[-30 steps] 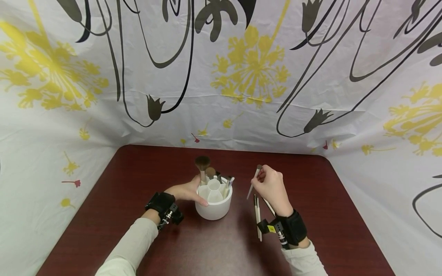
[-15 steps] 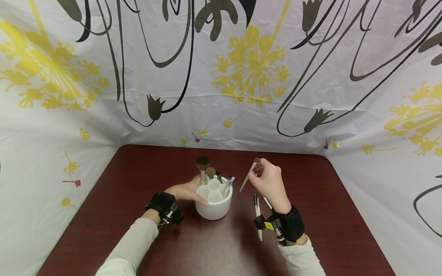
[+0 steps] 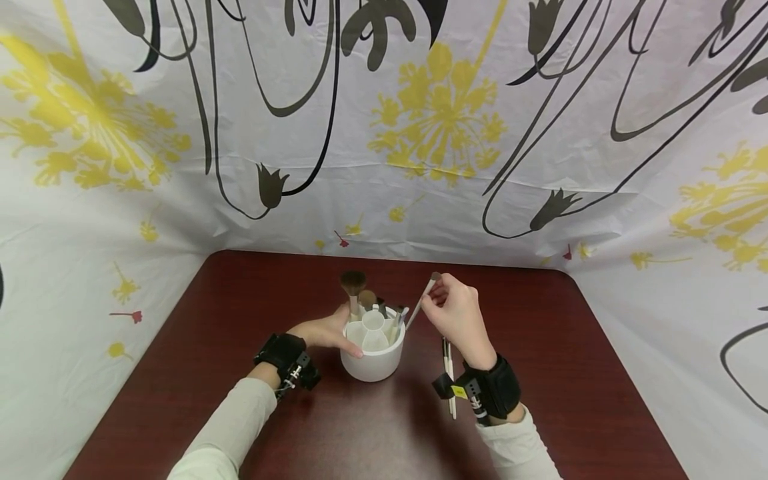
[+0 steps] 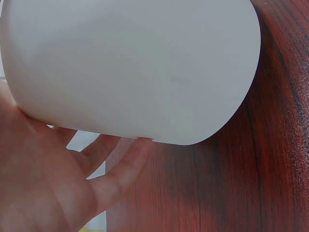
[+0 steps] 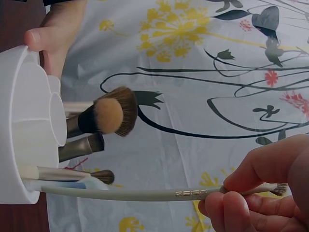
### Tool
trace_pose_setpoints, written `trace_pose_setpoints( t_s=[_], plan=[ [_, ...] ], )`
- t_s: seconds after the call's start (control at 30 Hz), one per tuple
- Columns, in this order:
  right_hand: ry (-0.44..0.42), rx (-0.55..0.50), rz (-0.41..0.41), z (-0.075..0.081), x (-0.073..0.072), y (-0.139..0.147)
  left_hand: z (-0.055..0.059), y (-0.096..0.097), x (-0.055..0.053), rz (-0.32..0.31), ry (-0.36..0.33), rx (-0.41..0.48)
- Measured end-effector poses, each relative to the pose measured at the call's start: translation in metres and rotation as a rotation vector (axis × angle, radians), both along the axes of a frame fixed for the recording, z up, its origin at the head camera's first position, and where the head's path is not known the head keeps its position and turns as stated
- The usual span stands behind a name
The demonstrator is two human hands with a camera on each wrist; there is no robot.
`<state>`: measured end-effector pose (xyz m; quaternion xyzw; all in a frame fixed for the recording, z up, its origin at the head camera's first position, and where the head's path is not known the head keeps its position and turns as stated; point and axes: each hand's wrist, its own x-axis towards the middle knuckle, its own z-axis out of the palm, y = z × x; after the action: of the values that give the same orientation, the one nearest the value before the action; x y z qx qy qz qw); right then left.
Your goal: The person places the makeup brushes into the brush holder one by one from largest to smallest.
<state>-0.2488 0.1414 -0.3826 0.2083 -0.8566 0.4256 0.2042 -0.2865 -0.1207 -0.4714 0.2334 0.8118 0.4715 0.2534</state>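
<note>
A white round makeup brush holder (image 3: 371, 367) with divided compartments stands on the table. My left hand (image 3: 323, 332) grips its left side, thumb at the front; the left wrist view shows fingers (image 4: 123, 176) against the holder's smooth wall. Between thumb and fingers my right hand (image 3: 459, 313) pinches a slim makeup brush (image 5: 145, 195) near its bristles. Its pale handle slants down, the far end at the holder's right rim; whether it is inside the rim I cannot tell. Several brushes stand in the holder, including a large fluffy one (image 3: 353, 283) and a small one (image 5: 104, 176).
Pale thin brushes (image 3: 451, 393) lie on the dark red table (image 3: 270, 413), partly hidden below my right wrist. A patterned white cloth (image 3: 360, 133) hangs behind the table and along its sides.
My right hand has moved left and slightly up with the brush, bringing its handle end to the holder's right rim. The left hand and holder have stayed in place.
</note>
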Motion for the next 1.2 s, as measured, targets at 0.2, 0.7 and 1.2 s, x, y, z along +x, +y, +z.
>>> trace_pose_setpoints(
  t_s=[0.2, 0.7, 1.2],
  plan=[
    [-0.072, 0.060, -0.054, 0.013, 0.012, -0.011, 0.000, 0.000, 0.000, -0.007, 0.003, 0.006],
    [-0.116, 0.110, -0.069, -0.004, 0.005, -0.014, -0.001, -0.001, -0.002, -0.008, 0.008, 0.002],
    [-0.160, 0.116, -0.054, -0.013, 0.008, -0.017, -0.003, -0.002, -0.002, -0.009, 0.012, 0.026]
  ],
)
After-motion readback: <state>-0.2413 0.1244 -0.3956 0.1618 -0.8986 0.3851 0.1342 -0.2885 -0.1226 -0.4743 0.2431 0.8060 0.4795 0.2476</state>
